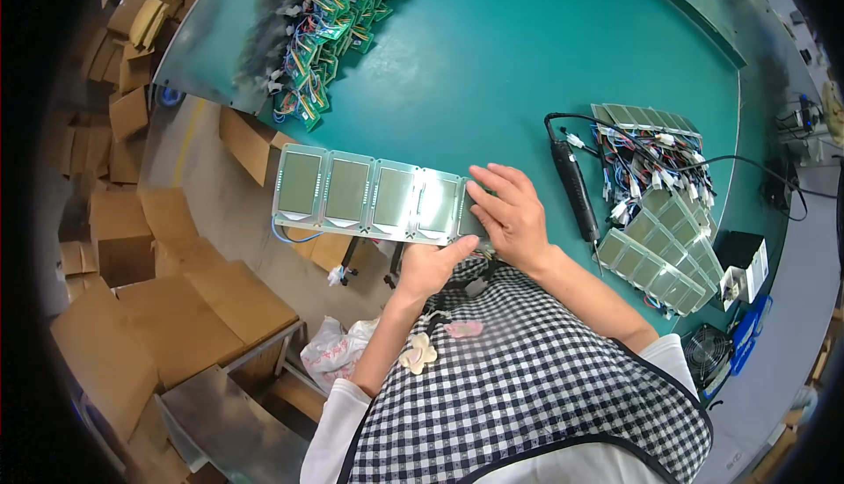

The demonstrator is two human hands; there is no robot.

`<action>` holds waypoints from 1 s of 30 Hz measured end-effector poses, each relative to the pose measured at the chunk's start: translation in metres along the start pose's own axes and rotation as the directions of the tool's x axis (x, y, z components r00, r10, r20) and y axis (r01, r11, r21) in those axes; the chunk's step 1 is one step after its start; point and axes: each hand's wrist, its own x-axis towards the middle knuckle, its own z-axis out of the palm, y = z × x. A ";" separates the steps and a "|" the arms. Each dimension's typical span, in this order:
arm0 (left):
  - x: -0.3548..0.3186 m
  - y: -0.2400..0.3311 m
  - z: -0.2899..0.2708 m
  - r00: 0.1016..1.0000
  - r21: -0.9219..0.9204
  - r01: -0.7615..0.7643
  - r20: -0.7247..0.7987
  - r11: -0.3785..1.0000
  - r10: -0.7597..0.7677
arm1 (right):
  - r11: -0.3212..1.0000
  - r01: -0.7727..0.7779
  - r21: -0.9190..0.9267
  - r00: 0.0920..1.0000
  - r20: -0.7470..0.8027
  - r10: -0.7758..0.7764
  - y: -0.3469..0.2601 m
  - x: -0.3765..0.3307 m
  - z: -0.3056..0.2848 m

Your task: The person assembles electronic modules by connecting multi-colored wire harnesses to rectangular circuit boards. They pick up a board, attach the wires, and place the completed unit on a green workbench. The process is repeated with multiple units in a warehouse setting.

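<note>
A strip of joined circuit boards [348,223], each carrying a grey display, is held up in front of me, over the near edge of the table. My left hand [429,266] grips its lower edge near the right end, thumb on top and the other fingers hidden beneath. Over the rightmost display lies my right hand [510,218], its fingers apart and touching the strip; its thumb is hidden. Wires with a white connector [337,275] hang below the strip. To the right, a black electric screwdriver [573,187] lies on the table, its cord running right.
Similar display strips [655,269] are piled at the right, beside wire bundles [651,167]. A heap of wired green boards [330,44] covers the far left of the green table [492,62]. A small fan [706,350] stands at the right. Cardboard boxes [180,321] crowd the left floor.
</note>
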 end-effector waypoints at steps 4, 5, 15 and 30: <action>0.000 -0.004 0.002 1.000 -0.059 -0.007 -0.006 0.998 0.007 | 0.989 0.027 0.143 1.000 -0.018 -0.025 -0.009 0.008 -0.003; 0.001 -0.006 0.005 0.999 -0.035 -0.027 -0.045 0.999 0.026 | 0.983 -0.027 0.182 1.000 0.000 0.027 -0.017 0.017 -0.001; -0.006 -0.006 0.009 0.993 0.586 0.091 0.009 0.805 -0.119 | 0.997 0.018 0.081 0.994 0.108 -0.027 -0.042 0.045 0.019; -0.010 -0.033 0.010 0.971 0.668 -0.187 0.014 0.720 0.239 | 0.987 0.013 0.161 1.000 -0.014 -0.011 -0.049 0.043 0.024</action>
